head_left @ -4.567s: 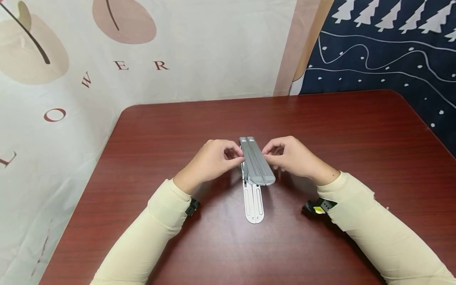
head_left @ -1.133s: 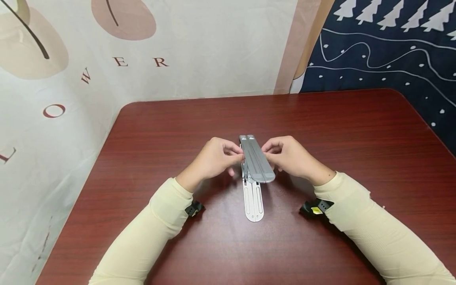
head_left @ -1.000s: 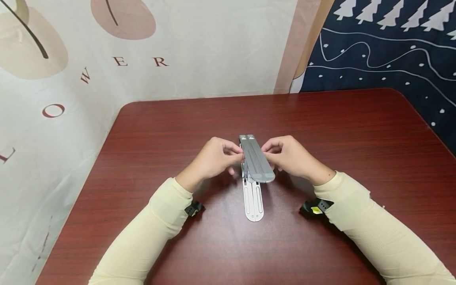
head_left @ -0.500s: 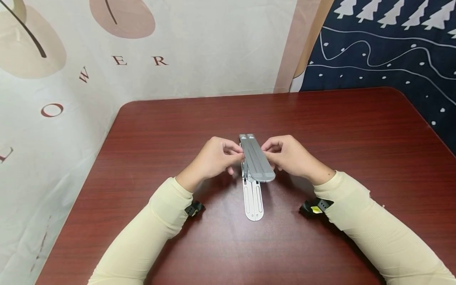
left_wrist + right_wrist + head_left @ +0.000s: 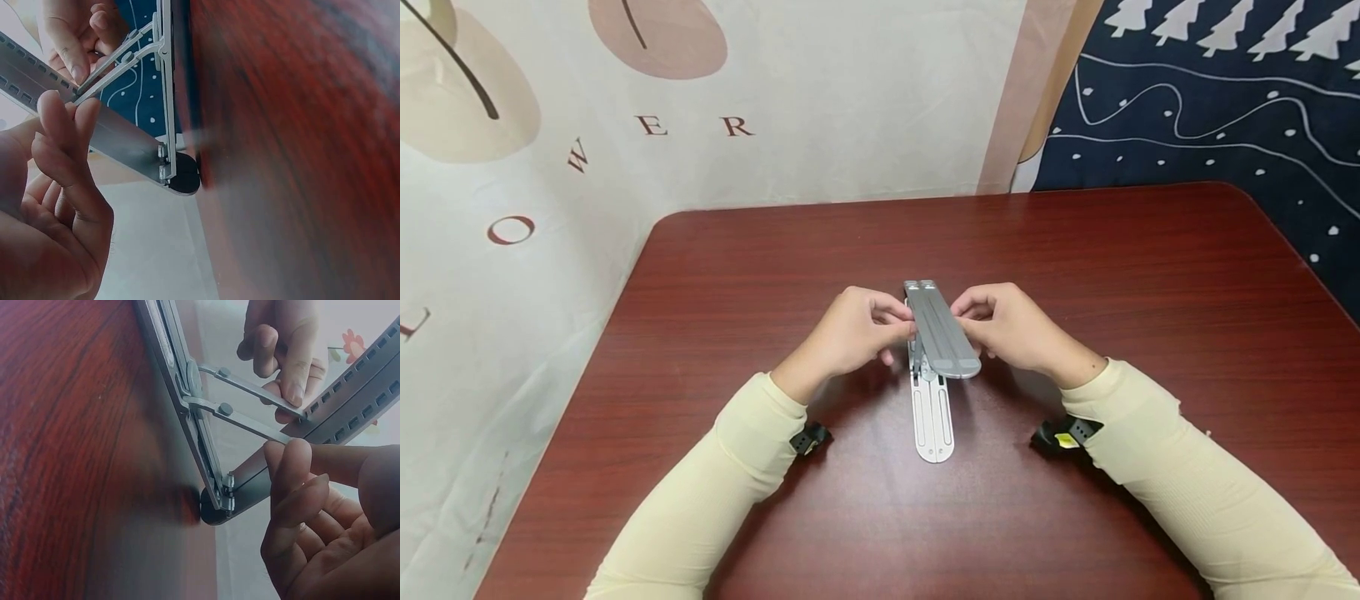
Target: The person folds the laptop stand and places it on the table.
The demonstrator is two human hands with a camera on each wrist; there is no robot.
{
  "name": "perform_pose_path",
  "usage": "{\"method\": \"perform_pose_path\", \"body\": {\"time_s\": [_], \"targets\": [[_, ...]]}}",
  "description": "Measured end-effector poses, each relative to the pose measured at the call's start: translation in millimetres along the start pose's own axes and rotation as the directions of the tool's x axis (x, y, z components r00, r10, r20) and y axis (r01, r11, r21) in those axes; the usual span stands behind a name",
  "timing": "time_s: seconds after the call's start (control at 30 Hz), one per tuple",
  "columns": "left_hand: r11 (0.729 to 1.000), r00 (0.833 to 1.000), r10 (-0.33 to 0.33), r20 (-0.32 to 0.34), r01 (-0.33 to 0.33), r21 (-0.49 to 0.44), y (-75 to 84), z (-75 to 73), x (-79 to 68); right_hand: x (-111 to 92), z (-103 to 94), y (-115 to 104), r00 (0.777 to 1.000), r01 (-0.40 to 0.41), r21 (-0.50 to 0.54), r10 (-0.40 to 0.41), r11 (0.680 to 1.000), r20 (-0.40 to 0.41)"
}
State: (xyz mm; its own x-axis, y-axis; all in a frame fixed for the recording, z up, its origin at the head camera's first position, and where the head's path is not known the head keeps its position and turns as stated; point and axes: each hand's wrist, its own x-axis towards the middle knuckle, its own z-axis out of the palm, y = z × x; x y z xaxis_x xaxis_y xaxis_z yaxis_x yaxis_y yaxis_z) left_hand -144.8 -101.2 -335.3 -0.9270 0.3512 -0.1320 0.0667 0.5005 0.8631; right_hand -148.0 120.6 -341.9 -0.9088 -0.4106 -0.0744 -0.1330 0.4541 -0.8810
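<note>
A folded-together silver laptop stand stands near the table's middle. Its base bar [image 5: 932, 425] lies on the tabletop, and its grey upper arm [image 5: 943, 337] slants up from the far hinge. Two thin support struts [image 5: 250, 425] run from the base to the row of slots [image 5: 350, 422] under the upper arm. My left hand [image 5: 857, 333] pinches one strut's end at the slots with thumb and fingers. On the other side, my right hand [image 5: 1022, 329] pinches the other strut's end in the same way. The hinge [image 5: 164, 162] shows low in the left wrist view.
The dark red wooden table [image 5: 775, 258] has rounded far corners. A pale printed cloth [image 5: 850, 100] hangs behind and to the left, a navy cloth with white trees [image 5: 1195, 108] at the right. Each wrist wears a black strap [image 5: 1084, 431].
The free near end of the upper arm has risen very slightly above the base. Both hands keep their pinch at the struts; the head view has tilted a little.
</note>
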Motion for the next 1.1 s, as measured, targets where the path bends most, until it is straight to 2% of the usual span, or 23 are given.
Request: {"method": "perform_pose_path", "body": {"time_s": [0.77,1.1], "targets": [[1.000,1.000,-0.028,-0.007,0.028,0.000,-1.1,-2.7,1.9,4.2,1.7,-1.5,1.000,-0.001,0.017,0.001,1.000,0.005],[1.000,1.000,-0.028,-0.009,0.027,-0.015,-1.4,-2.9,2.4,6.7,2.5,-2.0,0.999,-0.041,0.042,0.040,0.998,0.011]]}}
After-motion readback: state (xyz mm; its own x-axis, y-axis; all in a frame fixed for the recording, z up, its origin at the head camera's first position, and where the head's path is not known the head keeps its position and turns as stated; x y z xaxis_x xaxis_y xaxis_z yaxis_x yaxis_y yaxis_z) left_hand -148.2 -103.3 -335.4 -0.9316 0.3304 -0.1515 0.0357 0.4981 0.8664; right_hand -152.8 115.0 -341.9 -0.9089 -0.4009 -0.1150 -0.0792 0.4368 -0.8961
